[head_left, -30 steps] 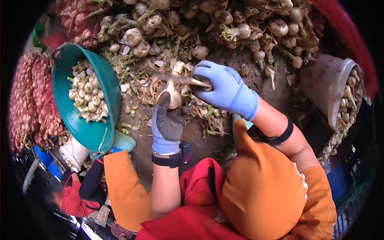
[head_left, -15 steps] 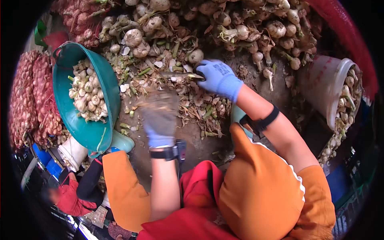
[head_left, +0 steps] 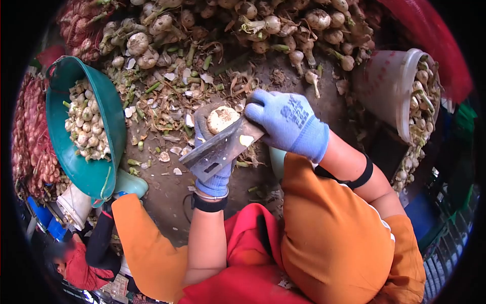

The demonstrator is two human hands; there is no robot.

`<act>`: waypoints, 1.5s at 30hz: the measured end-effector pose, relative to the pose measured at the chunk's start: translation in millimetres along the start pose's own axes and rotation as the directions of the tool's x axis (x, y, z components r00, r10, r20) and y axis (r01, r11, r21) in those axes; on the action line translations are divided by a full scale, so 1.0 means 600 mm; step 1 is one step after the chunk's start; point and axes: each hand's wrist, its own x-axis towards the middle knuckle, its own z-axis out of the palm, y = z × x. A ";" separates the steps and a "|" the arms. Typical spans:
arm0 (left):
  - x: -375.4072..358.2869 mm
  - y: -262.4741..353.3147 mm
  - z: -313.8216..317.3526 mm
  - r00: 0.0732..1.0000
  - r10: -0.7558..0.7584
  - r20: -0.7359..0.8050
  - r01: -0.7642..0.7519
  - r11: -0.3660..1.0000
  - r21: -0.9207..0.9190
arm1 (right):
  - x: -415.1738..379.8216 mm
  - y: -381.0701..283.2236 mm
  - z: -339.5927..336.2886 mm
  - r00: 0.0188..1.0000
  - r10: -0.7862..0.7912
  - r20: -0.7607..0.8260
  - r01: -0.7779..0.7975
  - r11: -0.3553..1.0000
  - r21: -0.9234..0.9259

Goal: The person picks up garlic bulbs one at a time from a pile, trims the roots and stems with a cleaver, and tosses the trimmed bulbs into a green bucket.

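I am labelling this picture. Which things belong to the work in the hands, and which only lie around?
In use: left hand, garlic bulb, right hand, cleaver.
Lying about: green basin, white bucket, garlic pile, red net sacks.

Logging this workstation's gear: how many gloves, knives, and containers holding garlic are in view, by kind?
Blue gloves: 2, on the left hand and right hand
Cleaver: 1
Green basin: 1
White bucket: 1
Total: 5
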 end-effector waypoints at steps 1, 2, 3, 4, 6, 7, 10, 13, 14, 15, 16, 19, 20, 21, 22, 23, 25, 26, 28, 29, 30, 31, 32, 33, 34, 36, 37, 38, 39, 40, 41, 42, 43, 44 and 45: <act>-0.001 0.022 -0.001 1.000 -0.001 0.001 0.001 1.000 -0.001 | -0.001 -0.001 -0.004 0.999 0.011 0.040 -0.012 0.999 0.030; -0.001 0.040 -0.002 0.999 -0.035 -0.027 0.033 0.998 -0.052 | 0.001 0.000 -0.008 0.997 0.015 0.076 -0.019 0.998 0.056; -0.003 0.049 -0.004 0.996 -0.069 -0.055 0.063 0.993 -0.103 | 0.002 0.004 -0.006 0.999 0.009 0.034 -0.011 0.998 0.057; -0.011 0.047 -0.006 0.996 -0.070 -0.057 0.064 0.993 -0.101 | 0.001 0.009 -0.002 0.999 0.007 0.034 -0.008 0.998 0.058; -0.028 0.039 -0.011 0.922 -0.374 0.098 0.355 0.721 -0.594 | 0.003 0.033 0.014 0.997 0.073 0.021 -0.074 0.995 0.066; -0.026 0.067 -0.027 0.945 -0.254 0.208 0.318 0.864 -0.391 | 0.006 0.080 0.059 0.970 0.244 0.015 -0.244 0.969 0.025; -0.024 0.090 -0.007 0.957 -0.261 0.123 0.288 0.874 -0.391 | 0.008 0.117 0.043 0.781 0.544 0.307 -0.625 0.690 0.365; 0.007 0.064 -0.005 0.997 0.043 0.059 -0.050 0.990 0.132 | 0.017 0.051 0.044 0.832 0.283 0.477 -0.534 0.174 0.827; 0.002 0.057 0.001 0.997 0.043 0.057 -0.050 0.990 0.128 | 0.011 0.053 0.064 0.848 0.254 0.465 -0.505 0.122 0.854; -0.010 0.043 0.008 0.971 -0.231 0.059 0.235 0.891 -0.389 | 0.012 0.037 0.042 0.923 0.262 0.283 -0.374 0.427 0.823; -0.015 0.037 0.008 0.872 -0.447 0.198 0.420 0.475 -0.773 | 0.016 0.025 0.019 0.973 0.212 0.097 -0.219 0.690 0.690; -0.003 0.071 -0.031 0.787 -0.552 0.273 0.588 0.540 -0.602 | 0.039 0.054 0.020 0.949 0.195 0.248 -0.276 0.893 0.356; 0.003 0.063 -0.043 0.854 -0.486 0.186 0.495 0.647 -0.580 | 0.049 0.073 0.018 0.813 0.339 0.473 -0.438 0.892 0.115; 0.013 0.063 -0.069 0.882 -0.469 0.052 0.390 0.661 -0.641 | 0.050 0.091 0.014 0.764 0.422 0.488 -0.524 0.847 0.088; 0.026 0.054 -0.103 0.889 -0.451 -0.080 0.280 0.673 -0.685 | 0.040 0.097 0.003 0.899 0.355 0.258 -0.397 0.908 0.136; 0.031 0.016 -0.161 0.939 -0.310 0.148 0.220 0.211 -0.953 | 0.046 0.100 -0.010 0.968 0.249 -0.002 -0.239 0.929 0.282; 0.030 0.003 -0.202 0.957 -0.072 0.282 0.244 -0.331 -0.911 | 0.062 0.094 -0.026 0.932 0.185 -0.312 -0.052 0.919 0.390; 0.039 0.019 -0.200 0.980 -0.126 0.153 0.113 -0.275 -0.955 | 0.086 0.093 -0.033 0.914 0.184 -0.363 -0.033 0.923 0.384; 0.048 0.026 -0.176 0.976 -0.173 0.133 0.113 -0.120 -0.986 | 0.128 0.142 0.008 0.950 0.144 -0.276 -0.070 0.963 0.260; 0.053 0.007 -0.148 0.952 -0.187 0.244 0.244 -0.025 -0.969 | 0.133 0.143 0.019 0.944 0.156 -0.291 -0.081 0.963 0.256; 0.046 -0.012 -0.102 0.940 -0.272 0.204 0.244 0.122 -0.962 | 0.137 0.140 0.026 0.938 0.172 -0.300 -0.095 0.962 0.257; 0.042 -0.023 -0.053 0.925 -0.349 0.151 0.252 0.265 -0.931 | 0.123 0.117 0.021 0.960 0.191 -0.203 -0.125 0.946 0.300; 0.046 -0.021 -0.022 0.797 -0.479 0.367 0.411 -0.014 -0.912 | 0.094 0.082 0.018 0.974 0.205 -0.095 -0.162 0.927 0.338; 0.031 -0.067 0.007 0.826 -0.272 0.493 0.404 -0.323 -0.856 | 0.074 0.060 0.028 0.994 0.110 -0.023 -0.092 0.913 0.397; 0.018 -0.041 0.042 0.871 -0.353 0.342 0.372 0.019 -0.928 | 0.052 0.040 0.038 0.999 0.015 0.046 -0.035 0.886 0.462; 0.026 -0.002 0.033 0.808 -0.446 0.385 0.576 0.460 -0.676 | 0.016 0.007 0.012 0.940 0.010 0.341 -0.266 0.645 0.716; 0.026 -0.004 0.039 0.897 -0.391 0.206 0.362 0.380 -0.851 | 0.011 0.009 0.006 0.924 0.113 0.365 -0.331 0.714 0.616; 0.026 -0.005 0.034 0.870 -0.466 0.160 0.428 0.552 -0.716 | 0.007 0.020 -0.015 0.929 0.184 0.322 -0.353 0.706 0.615; 0.029 0.011 0.035 0.864 -0.482 0.144 0.419 0.531 -0.736 | 0.001 0.035 -0.009 0.960 0.222 0.173 -0.280 0.820 0.500; 0.024 0.025 0.037 0.857 -0.499 0.129 0.410 0.509 -0.757 | -0.001 0.039 -0.008 0.973 0.231 0.018 -0.222 0.907 0.357; 0.013 0.034 0.032 0.896 -0.427 0.123 0.389 0.620 -0.681 | -0.003 0.041 -0.012 0.981 0.187 0.056 -0.194 0.960 0.199; 0.003 0.039 0.028 0.927 -0.354 0.124 0.355 0.721 -0.595 | -0.003 0.037 -0.010 0.981 0.188 0.056 -0.196 0.961 0.198; 0.005 0.024 0.028 0.992 -0.130 -0.003 0.127 0.978 -0.166 | -0.004 0.029 -0.004 0.993 0.113 0.021 -0.115 0.986 0.120; -0.001 0.020 0.023 0.990 -0.138 -0.004 0.135 0.977 -0.165 | -0.006 0.020 0.002 0.999 0.031 -0.004 -0.031 0.999 0.041; -0.003 0.019 0.017 0.990 -0.140 -0.006 0.138 0.980 -0.141 | -0.006 0.012 0.000 0.999 0.016 0.043 -0.017 0.999 0.029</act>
